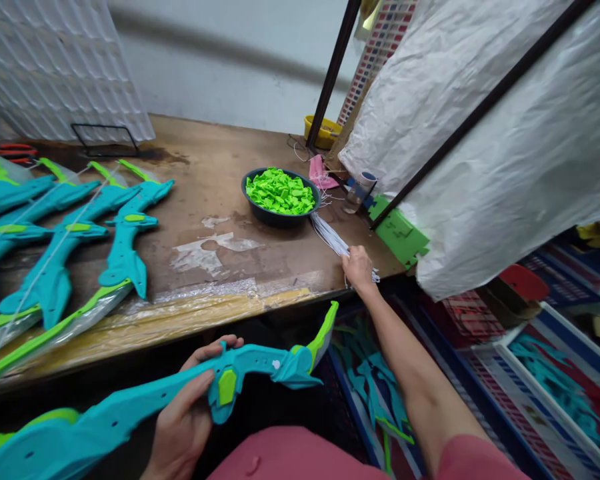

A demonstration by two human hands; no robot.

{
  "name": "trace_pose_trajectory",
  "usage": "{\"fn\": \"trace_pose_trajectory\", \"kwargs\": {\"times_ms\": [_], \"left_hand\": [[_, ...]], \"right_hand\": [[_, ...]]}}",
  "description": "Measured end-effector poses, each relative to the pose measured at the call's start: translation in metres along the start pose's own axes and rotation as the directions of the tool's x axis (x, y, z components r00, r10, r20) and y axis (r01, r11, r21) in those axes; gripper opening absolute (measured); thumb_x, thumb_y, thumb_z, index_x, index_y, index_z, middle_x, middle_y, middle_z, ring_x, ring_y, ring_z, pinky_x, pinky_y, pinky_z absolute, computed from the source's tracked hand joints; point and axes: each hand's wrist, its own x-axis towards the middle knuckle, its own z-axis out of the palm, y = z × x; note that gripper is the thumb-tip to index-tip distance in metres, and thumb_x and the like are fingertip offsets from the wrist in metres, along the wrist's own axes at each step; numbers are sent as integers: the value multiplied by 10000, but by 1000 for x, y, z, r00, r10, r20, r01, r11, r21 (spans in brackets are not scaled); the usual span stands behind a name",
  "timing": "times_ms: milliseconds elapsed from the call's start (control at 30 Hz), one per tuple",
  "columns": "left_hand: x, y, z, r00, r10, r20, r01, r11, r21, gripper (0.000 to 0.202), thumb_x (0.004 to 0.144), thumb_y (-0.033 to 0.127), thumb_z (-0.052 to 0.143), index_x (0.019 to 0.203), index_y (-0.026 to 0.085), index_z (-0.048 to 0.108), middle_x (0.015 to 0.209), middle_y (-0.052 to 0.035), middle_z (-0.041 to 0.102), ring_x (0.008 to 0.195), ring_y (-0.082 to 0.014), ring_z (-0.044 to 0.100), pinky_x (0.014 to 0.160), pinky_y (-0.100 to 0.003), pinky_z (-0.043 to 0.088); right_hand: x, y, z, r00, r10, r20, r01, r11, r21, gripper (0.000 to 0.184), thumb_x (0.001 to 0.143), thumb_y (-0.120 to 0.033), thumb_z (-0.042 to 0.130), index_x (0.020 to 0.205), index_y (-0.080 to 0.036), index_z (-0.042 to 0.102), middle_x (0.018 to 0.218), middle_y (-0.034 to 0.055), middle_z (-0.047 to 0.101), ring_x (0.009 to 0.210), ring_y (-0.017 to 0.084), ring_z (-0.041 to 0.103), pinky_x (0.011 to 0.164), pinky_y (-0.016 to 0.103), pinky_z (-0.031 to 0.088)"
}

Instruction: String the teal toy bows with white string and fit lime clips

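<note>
My left hand [185,413] is closed around the middle of a teal toy bow [145,397] with lime-green tips, held low over my lap in front of the table edge. My right hand [359,268] reaches out to the table's right front corner and pinches the near end of a bundle of white strings [330,237]. The strings lie beside a dark bowl [260,208] filled with small lime-green plastic pieces [280,190].
Several finished teal bows [80,233] lie in a row on the left of the worn wooden table [215,160]. A large white plastic sack [480,133] hangs at right behind a black bar. Bins of teal parts [555,387] stand on the floor at right.
</note>
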Motion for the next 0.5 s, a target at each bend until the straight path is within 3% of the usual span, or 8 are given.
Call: {"fn": "trace_pose_trajectory", "kwargs": {"times_ms": [133, 233, 333, 500], "left_hand": [[0, -2, -4, 1000, 14, -10, -14, 1000, 14, 329, 670, 355, 845, 940, 171, 805, 1191, -145, 745, 1180, -401, 673, 981, -474, 588], [0, -5, -6, 998, 49, 30, -50, 998, 43, 323, 693, 361, 833, 951, 169, 807, 1144, -143, 746, 1125, -384, 695, 953, -461, 599], [0, -9, -9, 979, 118, 166, -137, 984, 113, 269, 757, 347, 795, 961, 172, 804, 1178, -136, 712, 1108, -374, 696, 960, -466, 590], [3, -14, -12, 900, 172, 400, -266, 945, 192, 168, 835, 312, 707, 896, 176, 785, 1487, -129, 543, 1286, -410, 584, 1032, -482, 535]], "right_hand": [[24, 18, 16, 992, 117, 50, -109, 984, -140, 255, 985, -312, 655, 1160, -128, 676, 1231, 115, 680, 1143, 248, 658, 1011, 476, 534], [36, 24, 18, 980, 167, 108, -143, 970, -196, 308, 985, -380, 659, 1199, -158, 661, 1237, 90, 677, 1105, 232, 671, 962, 456, 568], [44, 23, 13, 972, 179, 151, -145, 966, -214, 328, 982, -386, 663, 1220, -161, 653, 1241, 92, 673, 1096, 233, 674, 941, 443, 577], [31, -4, -11, 988, 64, 142, -43, 989, -144, 267, 999, -329, 612, 1145, -110, 656, 1155, 139, 687, 1052, 243, 670, 937, 426, 536]]}}
